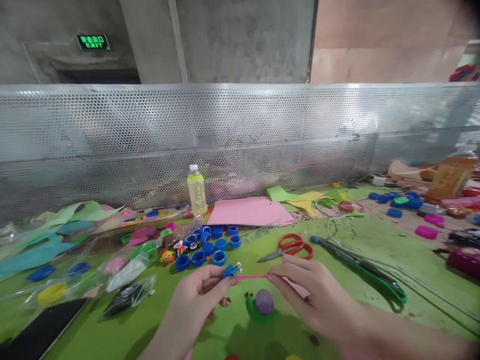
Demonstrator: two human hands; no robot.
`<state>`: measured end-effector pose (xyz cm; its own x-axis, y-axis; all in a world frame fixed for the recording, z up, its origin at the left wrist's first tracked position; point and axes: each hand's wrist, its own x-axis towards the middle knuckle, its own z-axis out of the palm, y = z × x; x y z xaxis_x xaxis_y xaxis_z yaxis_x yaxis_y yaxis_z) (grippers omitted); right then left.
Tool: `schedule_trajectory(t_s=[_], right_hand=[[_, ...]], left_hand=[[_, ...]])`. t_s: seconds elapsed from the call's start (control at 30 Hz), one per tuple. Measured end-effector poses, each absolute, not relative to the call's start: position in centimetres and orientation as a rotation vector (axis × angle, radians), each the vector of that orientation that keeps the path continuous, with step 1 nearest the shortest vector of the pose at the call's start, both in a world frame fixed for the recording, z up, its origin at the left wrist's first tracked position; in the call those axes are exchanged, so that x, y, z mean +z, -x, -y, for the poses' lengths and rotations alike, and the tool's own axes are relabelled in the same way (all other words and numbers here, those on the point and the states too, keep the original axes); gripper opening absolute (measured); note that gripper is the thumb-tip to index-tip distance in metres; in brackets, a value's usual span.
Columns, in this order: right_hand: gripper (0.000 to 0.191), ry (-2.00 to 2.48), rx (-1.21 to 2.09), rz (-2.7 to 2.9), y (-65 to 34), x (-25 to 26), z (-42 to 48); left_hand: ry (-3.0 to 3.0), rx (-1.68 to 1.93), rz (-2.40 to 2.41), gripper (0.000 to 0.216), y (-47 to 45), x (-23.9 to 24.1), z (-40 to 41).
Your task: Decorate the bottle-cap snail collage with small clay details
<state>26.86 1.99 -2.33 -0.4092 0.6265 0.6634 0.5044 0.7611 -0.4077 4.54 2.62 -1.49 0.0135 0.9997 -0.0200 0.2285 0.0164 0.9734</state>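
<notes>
My left hand (200, 295) pinches a small blue cap figure with googly eyes (230, 270). A thin pink strip (252, 276) runs from that figure to my right hand (313, 295), whose fingertips pinch its other end. Both hands hover just above the green table cover (356, 250). Below the strip lies a green clay snail with a purple shell (264, 303). Red-handled scissors (290, 247) rest just beyond my right hand.
Several blue bottle caps (210, 246) and small cap figures (174, 251) lie ahead, by a green drink bottle (197, 190) and pink paper (249, 211). Plastic bags (127, 280) sit left. Green long-handled scissors (360, 267), more caps and an orange bottle (452, 175) lie right. A perforated metal panel (240, 135) backs the table.
</notes>
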Motion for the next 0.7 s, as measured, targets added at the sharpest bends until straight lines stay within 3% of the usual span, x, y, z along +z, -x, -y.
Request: schedule_trajectory(t_s=[0.37, 0.7], right_hand=[[0.021, 0.976, 0.289, 2.041, -26.8, -2.7, -1.9], [0.03, 1.16, 0.432, 2.036, -26.3, -2.3, -1.1]], left_hand=[[-1.413, 1.018, -1.386, 0.026, -4.7, -1.0, -2.0], [-1.67, 0.906, -1.412, 0.028, -4.6, -1.2, -1.7]])
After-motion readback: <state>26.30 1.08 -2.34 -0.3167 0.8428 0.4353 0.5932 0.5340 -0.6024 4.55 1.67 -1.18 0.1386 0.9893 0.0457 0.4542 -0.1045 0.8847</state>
